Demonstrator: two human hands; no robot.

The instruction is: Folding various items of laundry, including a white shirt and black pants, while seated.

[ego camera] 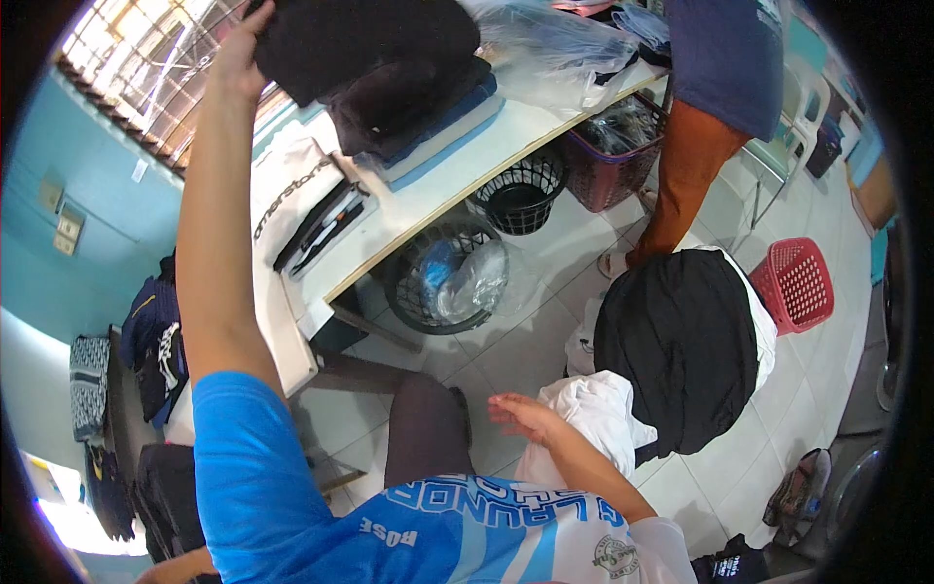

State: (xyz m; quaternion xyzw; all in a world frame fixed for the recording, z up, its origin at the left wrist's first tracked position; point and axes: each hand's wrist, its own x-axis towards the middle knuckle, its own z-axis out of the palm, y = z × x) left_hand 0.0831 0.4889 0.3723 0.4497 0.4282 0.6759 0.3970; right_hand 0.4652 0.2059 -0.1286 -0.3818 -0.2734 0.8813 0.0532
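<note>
At the upper left my left hand (244,58) reaches out over a white table (408,219). It grips the edge of a folded black garment (365,44), which tops a stack of folded clothes (445,142) in dark, blue and pale fabric. Beside that stack lie a white printed cloth (292,171) and a small pile of folded dark items (325,230). My right hand (529,420) is held low, palm up and fingers spread, with nothing in it. Right by its wrist is a bunched white cloth (595,405), next to a large mound draped in black cloth (678,350).
Under the table stand a black basket (394,292) holding clear plastic, a smaller black basket (514,204) and a maroon basket (602,179). Another person in brown trousers (689,168) stands close on the right. A red basket (773,285) sits beyond the mound. Another arm (179,568) shows bottom left.
</note>
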